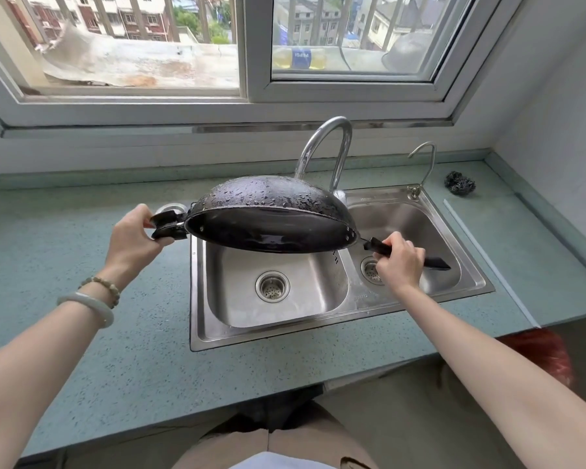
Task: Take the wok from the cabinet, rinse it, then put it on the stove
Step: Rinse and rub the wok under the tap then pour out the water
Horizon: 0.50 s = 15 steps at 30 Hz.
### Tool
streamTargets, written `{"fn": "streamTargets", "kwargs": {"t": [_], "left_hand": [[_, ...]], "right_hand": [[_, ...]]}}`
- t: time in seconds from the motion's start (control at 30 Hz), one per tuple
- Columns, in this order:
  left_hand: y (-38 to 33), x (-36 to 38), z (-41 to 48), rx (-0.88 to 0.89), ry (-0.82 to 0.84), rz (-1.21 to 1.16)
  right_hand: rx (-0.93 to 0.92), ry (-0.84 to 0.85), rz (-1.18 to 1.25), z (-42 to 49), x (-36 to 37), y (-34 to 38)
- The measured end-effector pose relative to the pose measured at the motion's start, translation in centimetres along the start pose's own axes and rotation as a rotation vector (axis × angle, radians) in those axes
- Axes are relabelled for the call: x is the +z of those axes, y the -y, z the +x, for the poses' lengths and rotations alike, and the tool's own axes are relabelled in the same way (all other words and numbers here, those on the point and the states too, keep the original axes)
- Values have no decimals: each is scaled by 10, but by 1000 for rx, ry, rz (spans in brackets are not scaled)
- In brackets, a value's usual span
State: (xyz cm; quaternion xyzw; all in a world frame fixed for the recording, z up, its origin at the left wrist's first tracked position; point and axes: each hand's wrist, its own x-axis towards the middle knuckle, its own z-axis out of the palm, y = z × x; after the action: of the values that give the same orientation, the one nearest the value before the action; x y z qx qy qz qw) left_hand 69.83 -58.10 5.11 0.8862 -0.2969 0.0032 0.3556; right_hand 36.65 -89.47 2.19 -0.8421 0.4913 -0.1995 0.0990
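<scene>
on the left the green speckled bench (82,299) runs under the window. the left wrist wears a pale bangle (88,304) and a bead bracelet (99,286). the left hand (134,238) is curled round the short black handle (168,225) of the wok, thumb above and fingers below. the wok (268,201) is held in the air, turned bottom up and tilted so its dark inside faces the person. water drops bead on its outer dome. it hangs over the left basin of the steel sink (197,316), touching neither sink nor bench. behind it rises the curved faucet (339,147), its spout end hidden by the wok. the right hand (400,262) is wrapped round the long black handle (437,264), whose end sticks out past the fist above the right basin. further right a small hooked tap (427,157) stands on the sink's rim, and a dark wire scourer (459,182) lies on the bench near the wall.
</scene>
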Motion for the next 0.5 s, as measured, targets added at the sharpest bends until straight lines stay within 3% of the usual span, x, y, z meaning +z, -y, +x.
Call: {"fn": "streamTargets", "kwargs": {"t": [0.33, 0.5], "left_hand": [[-17, -16, 10, 20, 5, -39], [-6, 3, -16, -12, 94, 3]], "right_hand": [[-40, -85, 18, 12, -17, 1], [-1, 48, -30, -18, 4, -5]]}}
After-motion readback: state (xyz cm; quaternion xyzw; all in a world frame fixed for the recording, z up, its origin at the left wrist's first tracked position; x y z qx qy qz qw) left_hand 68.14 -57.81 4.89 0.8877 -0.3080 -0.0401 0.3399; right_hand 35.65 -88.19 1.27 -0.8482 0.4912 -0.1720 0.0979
